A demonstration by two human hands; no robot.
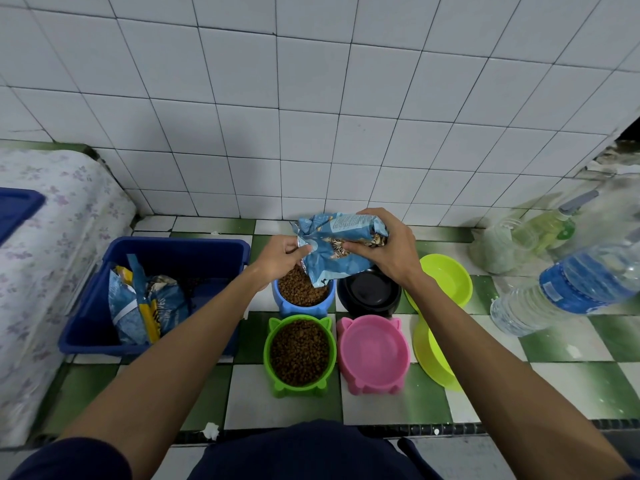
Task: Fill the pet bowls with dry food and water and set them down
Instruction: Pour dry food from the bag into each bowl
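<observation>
While tilted over kibble-filled blue bowl (302, 293), food bag (337, 249) in both hands.

Hidden and blurred parts
The food bag (337, 249) covers the blue bowl's (303, 294) far rim; the water bottle (568, 289) is blurred.

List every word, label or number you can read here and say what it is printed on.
None can be read with certainty.
Blue food bag in both hands: a block of small print near the top, too small to read.
Second bag in the blue bin: large white letters along a fold, creased and turned sideways, not legible.
Water bottle: blue label, print blurred.
Spray bottle: green round mark, unreadable.
</observation>
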